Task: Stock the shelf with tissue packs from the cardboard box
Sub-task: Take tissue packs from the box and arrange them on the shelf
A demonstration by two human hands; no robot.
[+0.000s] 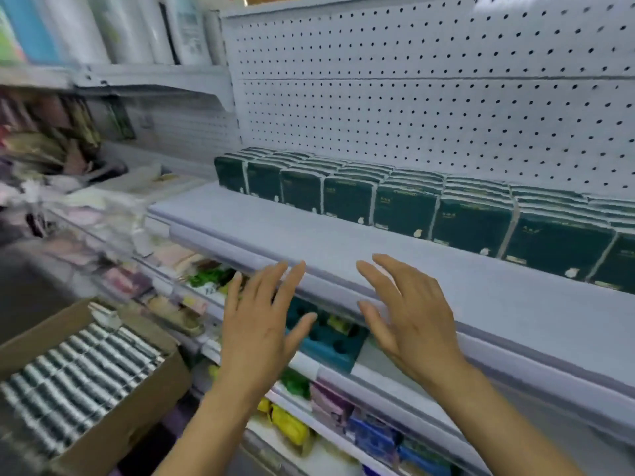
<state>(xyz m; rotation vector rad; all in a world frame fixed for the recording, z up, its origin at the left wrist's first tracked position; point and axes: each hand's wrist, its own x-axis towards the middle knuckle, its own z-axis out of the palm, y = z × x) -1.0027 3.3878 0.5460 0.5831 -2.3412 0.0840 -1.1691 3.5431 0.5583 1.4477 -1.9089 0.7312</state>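
Neither hand holds anything: the left hand [256, 324] and the right hand [409, 314] both hover with fingers spread and relaxed, just in front of the lip of the shelf [309, 231], palms facing each other.

Behind them, the shelf carries one row of dark green tissue packs [405, 204] along the pegboard [412, 97] at the back — the row runs from near the shelf's left end off past the right edge of view. Each pack stands upright with its printed face to the aisle, and further packs sit behind each front one. The strip of shelf in front of that row is bare, so by my reading the job is partly done, with at least a front row to fill.

Down at lower left the cardboard box [144, 400] stands open — densely filled with packs [82, 379] set on edge, narrow striped sides up, their long axes lying across the box. Plenty of stock remains to move.
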